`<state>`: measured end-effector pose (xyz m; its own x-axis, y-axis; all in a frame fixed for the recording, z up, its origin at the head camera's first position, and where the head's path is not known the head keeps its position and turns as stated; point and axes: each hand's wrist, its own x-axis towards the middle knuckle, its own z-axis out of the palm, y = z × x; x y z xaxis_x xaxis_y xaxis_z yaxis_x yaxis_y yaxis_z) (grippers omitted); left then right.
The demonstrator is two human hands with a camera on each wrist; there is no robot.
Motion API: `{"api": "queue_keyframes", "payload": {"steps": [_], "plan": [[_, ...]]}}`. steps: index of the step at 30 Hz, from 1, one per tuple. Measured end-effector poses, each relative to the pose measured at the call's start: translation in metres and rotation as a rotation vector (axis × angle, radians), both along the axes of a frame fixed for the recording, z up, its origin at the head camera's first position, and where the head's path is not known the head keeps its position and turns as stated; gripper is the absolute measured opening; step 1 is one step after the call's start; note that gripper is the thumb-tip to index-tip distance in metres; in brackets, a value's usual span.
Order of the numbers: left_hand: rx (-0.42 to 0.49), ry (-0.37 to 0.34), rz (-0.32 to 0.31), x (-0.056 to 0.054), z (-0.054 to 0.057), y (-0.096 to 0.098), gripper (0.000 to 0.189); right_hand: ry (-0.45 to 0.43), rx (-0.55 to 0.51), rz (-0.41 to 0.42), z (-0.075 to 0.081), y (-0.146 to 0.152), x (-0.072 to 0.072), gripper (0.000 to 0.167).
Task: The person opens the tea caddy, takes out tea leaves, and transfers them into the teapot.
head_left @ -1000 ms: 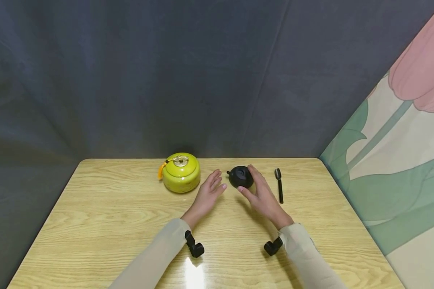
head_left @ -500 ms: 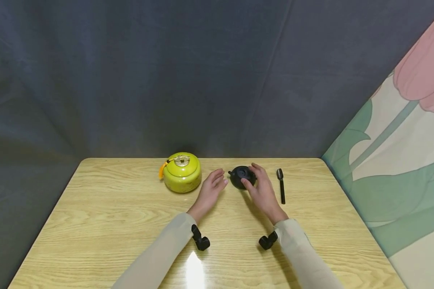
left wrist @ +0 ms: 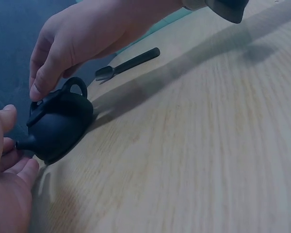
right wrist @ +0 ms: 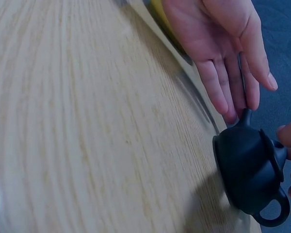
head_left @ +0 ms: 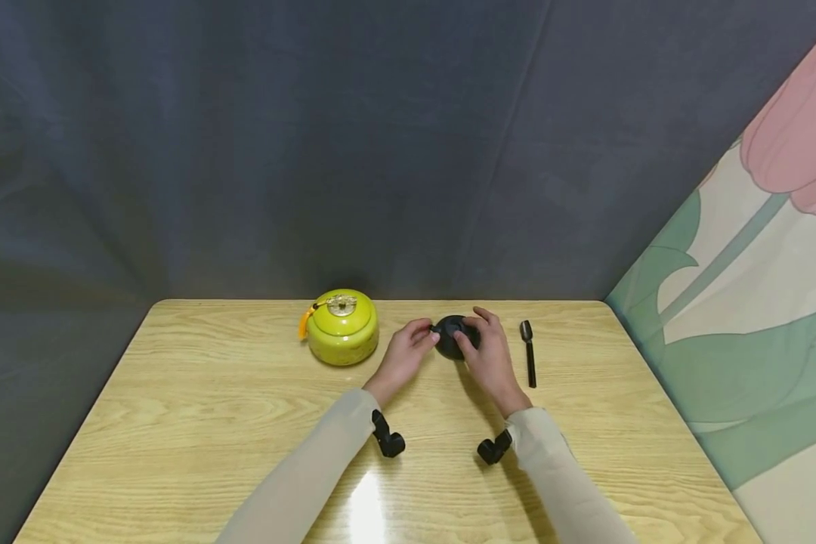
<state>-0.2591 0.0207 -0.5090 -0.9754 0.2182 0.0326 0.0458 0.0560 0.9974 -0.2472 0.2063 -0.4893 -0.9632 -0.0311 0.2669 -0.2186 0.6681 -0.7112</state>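
Note:
A small black teapot stands on the table near its far edge, spout toward the left and looped handle toward the right. My right hand reaches over it from the right; thumb and fingers pinch the knob of the lid, which sits on the pot. On the spout side is my left hand. In the right wrist view the fingers of the left hand are fairly straight, with their tips at the spout. The knob is mostly hidden by the right fingers.
A shiny yellow-green lidded jar with an orange tassel stands left of the left hand. To the right of the teapot lies a small black-handled spoon. A dark curtain hangs behind the wooden table.
My right hand has shifted from the teapot's right side onto the lid knob. My left hand has moved right, up to the spout. Jar and spoon stay put.

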Motion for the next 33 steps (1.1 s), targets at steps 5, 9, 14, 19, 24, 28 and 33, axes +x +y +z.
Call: {"api": "queue_keyframes", "payload": {"steps": [5, 9, 14, 19, 24, 28, 33], "plan": [[-0.010, 0.002, 0.002, -0.006, -0.002, 0.002, 0.049, 0.000, -0.009, -0.011, 0.001, -0.001, -0.002, 0.037], [-0.014, 0.000, 0.008, -0.007, -0.001, 0.004, 0.048, 0.002, -0.006, -0.031, 0.001, -0.002, -0.005, 0.034], [-0.040, -0.001, 0.024, -0.008, -0.001, 0.005, 0.046, -0.009, -0.008, -0.076, 0.000, -0.004, -0.007, 0.030], [-0.069, 0.014, 0.042, -0.011, -0.001, 0.007, 0.042, 0.003, -0.011, -0.126, 0.000, -0.005, -0.007, 0.027], [-0.092, 0.015, 0.074, -0.012, -0.001, 0.010, 0.038, 0.006, -0.005, -0.152, 0.002, -0.006, -0.006, 0.027], [-0.108, 0.015, 0.116, -0.014, 0.000, 0.011, 0.033, -0.011, -0.010, -0.170, 0.002, -0.008, -0.007, 0.027], [-0.135, 0.000, 0.190, -0.017, 0.003, 0.013, 0.023, -0.020, -0.017, -0.170, 0.003, -0.008, -0.008, 0.027]]}}
